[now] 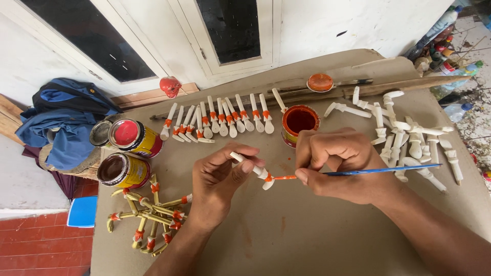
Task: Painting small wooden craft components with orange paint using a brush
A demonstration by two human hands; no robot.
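- A brown board served as the work surface, lying on a red tiled floor.
- A blue bag sat at the far left, just off the board.
- A pile of bare white wooden pieces lay to the right; a row of white pieces with orange bands lay beyond the hands.
- Two tins stood at the left, one red inside, one brown.
- An open tin of orange paint stood just beyond the right hand.
- The left hand pinched a white wooden piece above the board, fingers closed on it.
- The right hand gripped a blue-handled brush, its orange tip apparently touching the piece's lower end.
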